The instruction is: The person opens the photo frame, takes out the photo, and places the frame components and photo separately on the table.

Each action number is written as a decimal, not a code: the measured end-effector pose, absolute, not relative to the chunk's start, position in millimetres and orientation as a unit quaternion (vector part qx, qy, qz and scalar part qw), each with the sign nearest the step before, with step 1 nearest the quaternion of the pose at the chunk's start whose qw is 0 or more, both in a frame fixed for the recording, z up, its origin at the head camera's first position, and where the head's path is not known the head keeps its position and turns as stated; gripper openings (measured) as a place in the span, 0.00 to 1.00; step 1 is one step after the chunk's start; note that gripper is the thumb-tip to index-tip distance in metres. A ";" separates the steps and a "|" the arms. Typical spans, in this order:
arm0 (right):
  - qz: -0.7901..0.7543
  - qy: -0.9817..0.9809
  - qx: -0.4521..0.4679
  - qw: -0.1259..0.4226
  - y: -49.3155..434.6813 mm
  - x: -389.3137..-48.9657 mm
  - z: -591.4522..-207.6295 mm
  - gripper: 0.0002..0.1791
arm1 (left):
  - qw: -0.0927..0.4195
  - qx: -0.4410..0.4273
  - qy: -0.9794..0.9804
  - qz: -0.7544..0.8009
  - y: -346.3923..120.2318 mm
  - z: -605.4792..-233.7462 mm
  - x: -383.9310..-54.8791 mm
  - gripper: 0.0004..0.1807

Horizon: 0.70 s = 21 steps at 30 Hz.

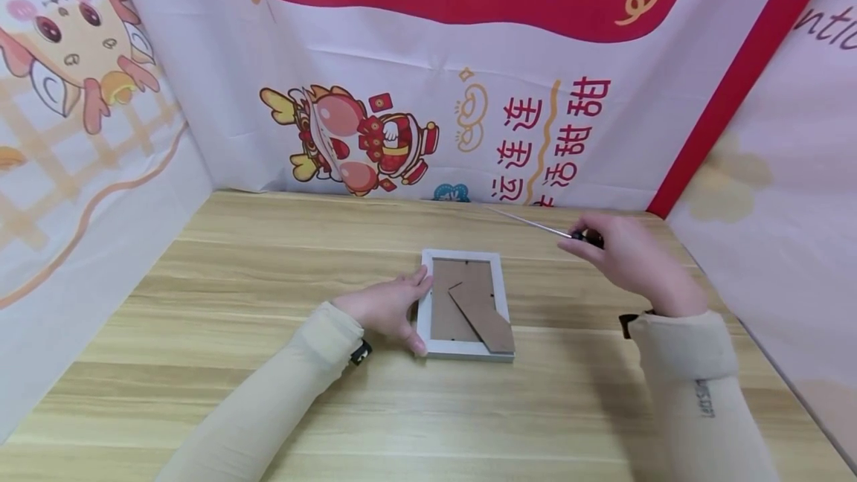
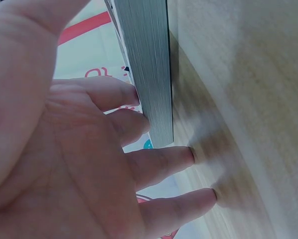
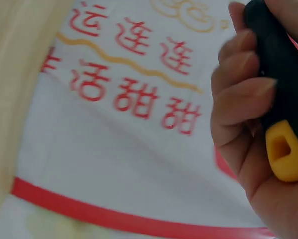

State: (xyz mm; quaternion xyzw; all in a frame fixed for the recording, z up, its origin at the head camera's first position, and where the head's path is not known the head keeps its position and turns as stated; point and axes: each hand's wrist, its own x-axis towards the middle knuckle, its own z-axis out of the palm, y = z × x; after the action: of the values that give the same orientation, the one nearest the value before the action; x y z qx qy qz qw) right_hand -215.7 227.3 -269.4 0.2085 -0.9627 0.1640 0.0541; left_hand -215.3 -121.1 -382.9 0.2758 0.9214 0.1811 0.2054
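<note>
A picture frame (image 1: 496, 281) lies back side up on the table, with a pale border and a brown backing board. An easel leg (image 1: 483, 320) slants across its lower right part. My left hand (image 1: 388, 307) rests at the frame's left side, thumb by the near corner. Seen from the left wrist, two fingertips touch the frame's grey edge, while the other two reach past its end to the tabletop. My right hand (image 1: 632, 259) grips a screwdriver (image 3: 283, 64) by its black and yellow handle. Raised right of the frame, its thin metal shaft points left and away.
The wood-grain table (image 1: 221, 303) reaches back to a printed cloth (image 1: 402, 43) hanging behind it. Similar cloths hang on the left (image 1: 127, 184) and right (image 1: 783, 244) sides, bounding the work space.
</note>
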 end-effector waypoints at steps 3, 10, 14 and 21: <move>0.186 -0.962 0.192 0.049 238.2 -219.6 -284.3 0.14 | 0.205 0.277 0.921 0.180 -121.4 -383.7 -215.8 0.66; 0.214 -0.959 0.179 0.042 266.1 -228.1 -315.2 0.13 | 0.205 0.276 0.921 0.182 -121.4 -384.4 -215.8 0.66; 0.224 -0.957 0.177 0.053 281.0 -230.6 -330.5 0.11 | 0.203 0.276 0.922 0.179 -121.6 -386.1 -216.3 0.66; 0.236 -0.961 0.143 0.030 305.1 -232.0 -351.1 0.15 | 0.204 0.275 0.922 0.178 -120.6 -388.4 -218.0 0.66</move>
State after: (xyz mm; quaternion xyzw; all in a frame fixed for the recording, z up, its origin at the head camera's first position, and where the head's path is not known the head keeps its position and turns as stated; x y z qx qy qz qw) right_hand -232.0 305.1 -351.1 0.1427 -0.9608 0.2358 0.0298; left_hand -218.0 -120.6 -388.4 0.2749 0.9224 0.1784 0.2042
